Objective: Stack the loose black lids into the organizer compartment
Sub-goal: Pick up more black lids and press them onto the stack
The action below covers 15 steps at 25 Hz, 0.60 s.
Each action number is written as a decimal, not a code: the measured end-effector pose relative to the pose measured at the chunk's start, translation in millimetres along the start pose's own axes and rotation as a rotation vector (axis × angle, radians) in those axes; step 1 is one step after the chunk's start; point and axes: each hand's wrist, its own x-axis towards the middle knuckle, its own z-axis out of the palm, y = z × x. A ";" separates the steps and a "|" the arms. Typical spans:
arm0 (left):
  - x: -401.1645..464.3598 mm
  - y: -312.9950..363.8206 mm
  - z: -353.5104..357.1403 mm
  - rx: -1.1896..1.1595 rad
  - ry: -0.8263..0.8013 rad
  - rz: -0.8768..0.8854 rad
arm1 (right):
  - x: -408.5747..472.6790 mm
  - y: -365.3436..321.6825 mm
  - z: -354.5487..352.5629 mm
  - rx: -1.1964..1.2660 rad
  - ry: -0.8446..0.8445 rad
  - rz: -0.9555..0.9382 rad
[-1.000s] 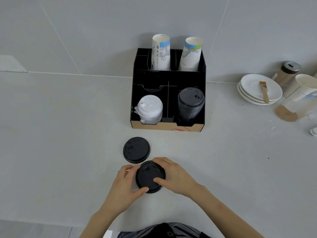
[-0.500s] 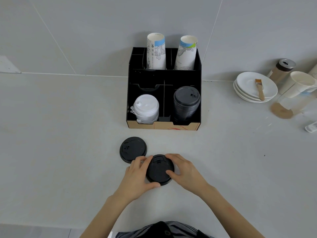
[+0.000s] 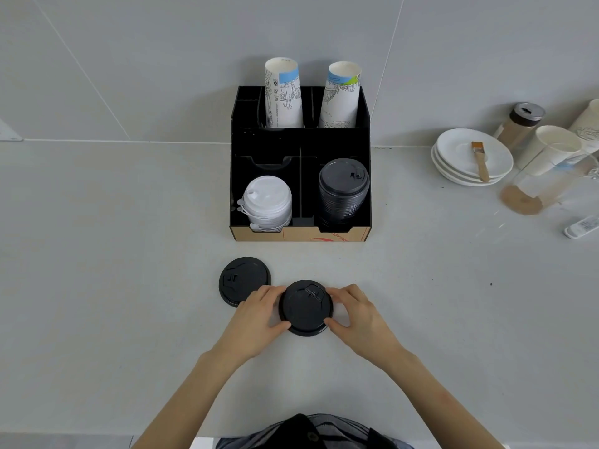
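Two loose black lids lie on the table (image 3: 129,286) in front of the organizer (image 3: 299,233): one lid (image 3: 243,280) rests flat to the left, and the other lid (image 3: 305,307) sits between my two hands. My left hand (image 3: 256,319) cups its left edge and my right hand (image 3: 356,315) cups its right edge, fingers (image 3: 337,291) curled around the rim and pinching it from both sides, thumbs at the near edge. Both forearms reach forward from the bottom of the view. The organizer's front right compartment holds one stack of black lids (image 3: 343,192), the front left one stack of white lids (image 3: 267,202), and two paper cups (image 3: 283,92) stand in the back.
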 end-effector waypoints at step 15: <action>10.1 18.2 -6.1 -0.032 -0.010 0.092 | 0.5 -2.0 -5.2 0.042 0.032 -0.074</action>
